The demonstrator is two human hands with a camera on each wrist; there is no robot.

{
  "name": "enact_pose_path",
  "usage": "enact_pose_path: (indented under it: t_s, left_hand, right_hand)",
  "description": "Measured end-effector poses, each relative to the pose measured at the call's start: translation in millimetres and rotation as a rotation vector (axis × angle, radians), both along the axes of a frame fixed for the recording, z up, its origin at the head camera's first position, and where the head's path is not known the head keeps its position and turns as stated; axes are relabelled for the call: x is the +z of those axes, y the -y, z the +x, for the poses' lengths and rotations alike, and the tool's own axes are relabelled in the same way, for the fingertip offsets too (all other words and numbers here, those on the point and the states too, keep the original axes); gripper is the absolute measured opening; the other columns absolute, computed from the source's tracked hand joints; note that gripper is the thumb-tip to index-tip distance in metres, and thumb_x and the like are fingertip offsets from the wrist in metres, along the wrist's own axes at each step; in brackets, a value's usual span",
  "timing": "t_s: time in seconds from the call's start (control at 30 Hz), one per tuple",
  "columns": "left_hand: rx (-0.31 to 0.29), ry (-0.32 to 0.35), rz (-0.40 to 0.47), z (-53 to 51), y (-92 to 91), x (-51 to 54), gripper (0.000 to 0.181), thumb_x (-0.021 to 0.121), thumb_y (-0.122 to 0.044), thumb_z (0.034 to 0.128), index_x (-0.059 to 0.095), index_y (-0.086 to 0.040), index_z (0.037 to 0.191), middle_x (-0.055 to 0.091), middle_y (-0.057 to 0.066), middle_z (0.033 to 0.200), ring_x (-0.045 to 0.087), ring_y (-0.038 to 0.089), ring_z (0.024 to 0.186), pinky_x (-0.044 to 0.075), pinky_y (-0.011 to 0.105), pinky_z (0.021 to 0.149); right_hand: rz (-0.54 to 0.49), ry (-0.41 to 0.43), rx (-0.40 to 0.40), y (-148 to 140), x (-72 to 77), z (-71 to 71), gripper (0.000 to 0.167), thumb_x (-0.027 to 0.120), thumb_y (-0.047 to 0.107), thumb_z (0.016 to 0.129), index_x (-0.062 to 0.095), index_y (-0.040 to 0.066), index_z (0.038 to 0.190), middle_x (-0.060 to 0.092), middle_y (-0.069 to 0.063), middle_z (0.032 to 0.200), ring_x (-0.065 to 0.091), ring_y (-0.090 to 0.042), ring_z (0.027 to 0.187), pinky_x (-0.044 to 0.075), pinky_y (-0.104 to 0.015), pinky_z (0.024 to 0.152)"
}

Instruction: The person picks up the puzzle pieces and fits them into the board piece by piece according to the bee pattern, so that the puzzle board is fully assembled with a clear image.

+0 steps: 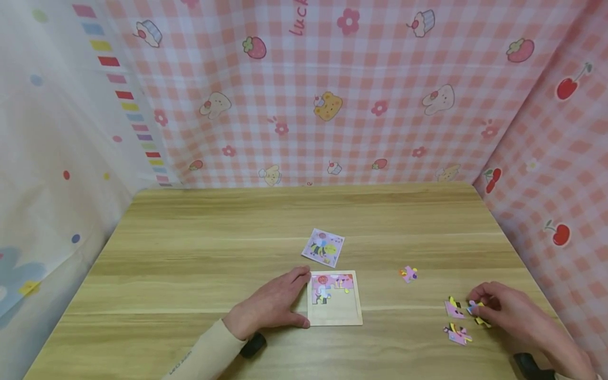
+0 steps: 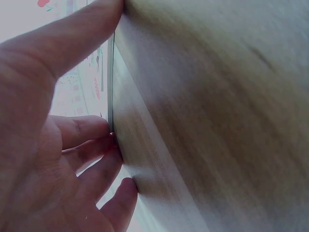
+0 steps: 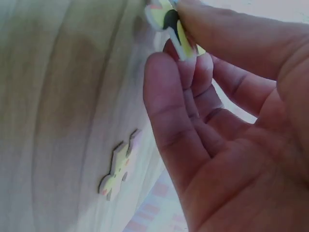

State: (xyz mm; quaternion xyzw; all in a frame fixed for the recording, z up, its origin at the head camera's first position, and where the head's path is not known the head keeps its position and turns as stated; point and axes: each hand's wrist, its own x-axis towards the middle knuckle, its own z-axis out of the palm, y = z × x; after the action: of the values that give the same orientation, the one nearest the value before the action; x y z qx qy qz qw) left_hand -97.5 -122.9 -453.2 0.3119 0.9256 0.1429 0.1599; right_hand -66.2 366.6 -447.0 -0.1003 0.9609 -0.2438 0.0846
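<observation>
two bare hands work over a wood-grain table [image 1: 214, 221]. the left hand [image 1: 273, 303] is loosely spread along the left side of a square wooden tray [image 1: 358, 314], its thumb at the near left corner and its fingers by the far left corner; it touches the edge without clenching round it. in the tray, fitted puzzle pieces [image 1: 323, 285] fill the far strip and run part of the way down the left side, while bare wood shows at the near right. well apart to the right, the right hand [image 1: 515, 311] pinches a yellow, black and blue puzzle piece [image 3: 171, 21] between thumb and fingers; whether that piece touches the table i cannot tell. just left of it lies a pink and yellow piece [image 1: 454, 307], with a pink, yellow and black piece [image 1: 457, 334] on its near side. a pink piece with orange and yellow [image 1: 408, 274] lies farther off, between tray and right hand. a bee picture card [image 1: 324, 247] lies tilted just beyond the tray, before a pink checked curtain [image 1: 294, 105].
</observation>
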Motion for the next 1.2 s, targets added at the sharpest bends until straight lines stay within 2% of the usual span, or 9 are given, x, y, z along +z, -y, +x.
enact_pose_path:
  t_s: [0.07,0.3,0.5,0.67,0.9,1.2]
  left_hand:
    - [0.001,0.001,-0.001,0.1,-0.2,-0.2,0.1,0.085,-0.05,0.0834,0.04,0.004,0.155,0.035,0.017,0.163,0.041,0.031,0.147,0.037,0.043,0.12]
    - [-0.003,-0.003,0.004,0.0,0.1,-0.5,0.1,0.084,-0.049,0.0841,0.039,0.004,0.155,0.034,0.017,0.164,0.04,0.031,0.148,0.036,0.043,0.121]
    - [-0.002,-0.004,0.005,-0.1,0.1,0.0,0.1,0.085,-0.049,0.0838,0.039,0.004,0.156,0.034,0.016,0.164,0.039,0.03,0.148,0.035,0.042,0.121]
    - [-0.001,0.0,0.019,-0.3,0.3,-1.0,0.1,0.085,-0.048,0.0833,0.039,0.004,0.155,0.035,0.017,0.164,0.04,0.031,0.148,0.035,0.042,0.121]
    - [0.012,0.018,0.015,-0.3,0.1,-1.6,0.1,0.085,-0.049,0.0837,0.038,0.003,0.157,0.034,0.015,0.165,0.038,0.029,0.149,0.035,0.042,0.121]
    - [0.004,0.009,0.031,0.3,1.6,-1.4,0.1,0.086,-0.047,0.0832,0.04,0.004,0.155,0.035,0.017,0.163,0.04,0.03,0.147,0.037,0.044,0.12]
  right_hand:
    - [-0.004,-0.013,-0.006,-0.5,1.1,0.8,0.013,0.079,0.006,0.089,0.071,0.012,0.097,0.06,0.005,0.085,0.051,0.0,0.074,0.048,-0.024,0.064]
    - [-0.112,-0.168,0.006,1.3,2.3,3.9,0.015,0.079,0.0,0.087,0.073,0.011,0.094,0.062,0.015,0.081,0.054,0.003,0.073,0.05,-0.018,0.06]
    - [-0.166,-0.218,0.005,9.0,9.6,0.4,0.015,0.079,0.0,0.089,0.073,0.01,0.099,0.068,0.012,0.085,0.059,0.003,0.074,0.049,-0.012,0.062]
    - [-0.195,-0.215,0.004,19.7,16.2,-3.2,0.013,0.078,0.004,0.091,0.073,0.012,0.1,0.071,0.009,0.09,0.063,0.003,0.077,0.051,-0.013,0.063]
    - [-0.257,-0.217,0.029,38.2,23.8,-10.7,0.017,0.077,0.0,0.09,0.073,0.008,0.104,0.074,-0.002,0.098,0.066,0.003,0.085,0.054,-0.014,0.067]
    - [-0.326,-0.158,0.015,60.7,31.4,-18.9,0.021,0.074,0.006,0.096,0.071,0.003,0.116,0.073,-0.006,0.104,0.068,0.0,0.087,0.056,-0.019,0.067]
